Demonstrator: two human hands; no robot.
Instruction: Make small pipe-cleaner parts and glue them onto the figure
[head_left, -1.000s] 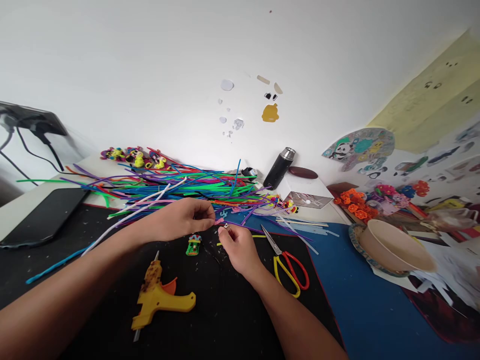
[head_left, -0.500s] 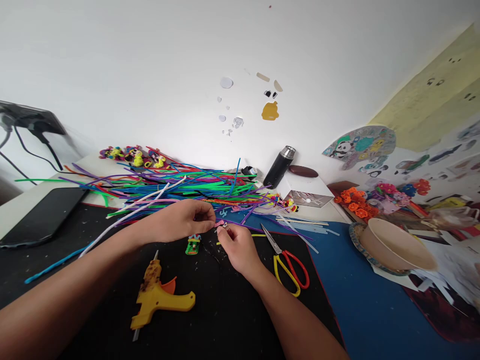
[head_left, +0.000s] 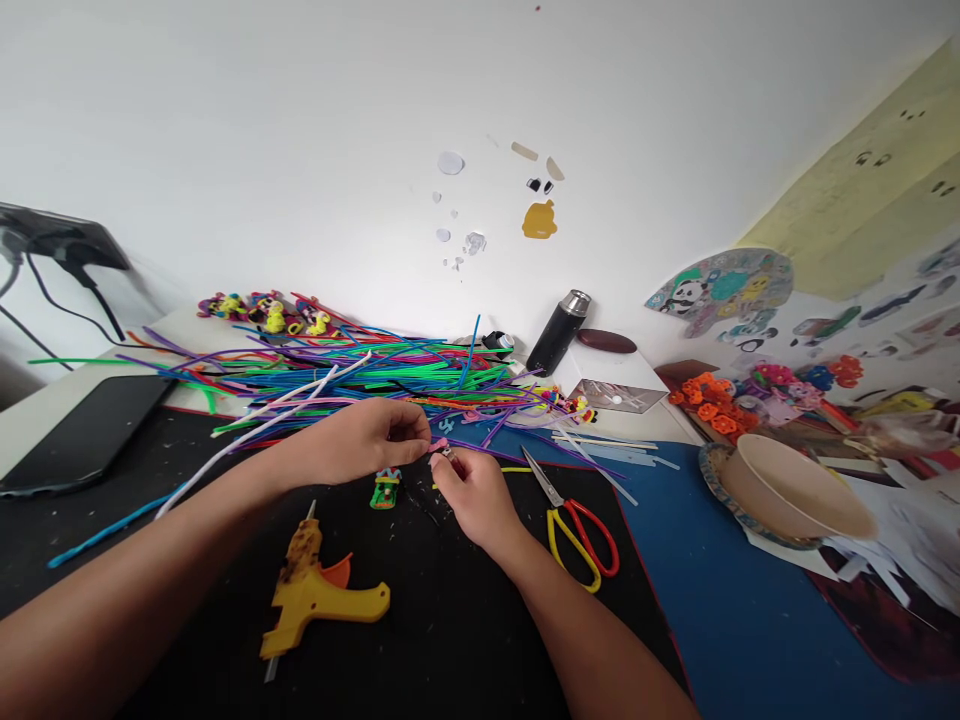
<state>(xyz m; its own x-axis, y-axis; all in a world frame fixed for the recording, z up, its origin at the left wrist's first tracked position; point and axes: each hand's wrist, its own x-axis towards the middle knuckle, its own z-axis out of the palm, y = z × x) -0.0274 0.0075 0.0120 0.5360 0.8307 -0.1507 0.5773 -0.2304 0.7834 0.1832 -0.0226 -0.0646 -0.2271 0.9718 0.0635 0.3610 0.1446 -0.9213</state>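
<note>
Yellow glue gun (head_left: pixel 322 600) on its side, near-left part of black mat (head_left: pixel 450 630), nozzle to far edge. Scissors (head_left: pixel 553 500) by mat's right edge, red and yellow handles spread, tips at far edge. Small green figure (head_left: pixel 384 492) on mat toward far edge, just in front of left hand (head_left: pixel 382 438). Left hand: thumb and index pinched together, no gap, on pink piece (head_left: pixel 438 446), other fingers curled. Right hand (head_left: pixel 476 495): thumb pressed to index, small pale bit (head_left: pixel 449 453) between, too small to identify. Pink piece is up between both hands, above mat's far edge, just beside the pale bit; touching or not, can't tell. Phone (head_left: pixel 82 435) across mat's far left corner. Big pile of coloured pipe cleaners (head_left: pixel 337 378) along far edge, behind hands. Bowl (head_left: pixel 799 490) near blue surface's (head_left: pixel 720 620) right edge. White box (head_left: pixel 622 385) past blue surface's far edge, dark brown case (head_left: pixel 606 342) on top, black flask (head_left: pixel 556 335) tilted beside it. Finished-looking toy figures (head_left: pixel 274 315) beyond pile, by wall (head_left: pixel 315 150)
</note>
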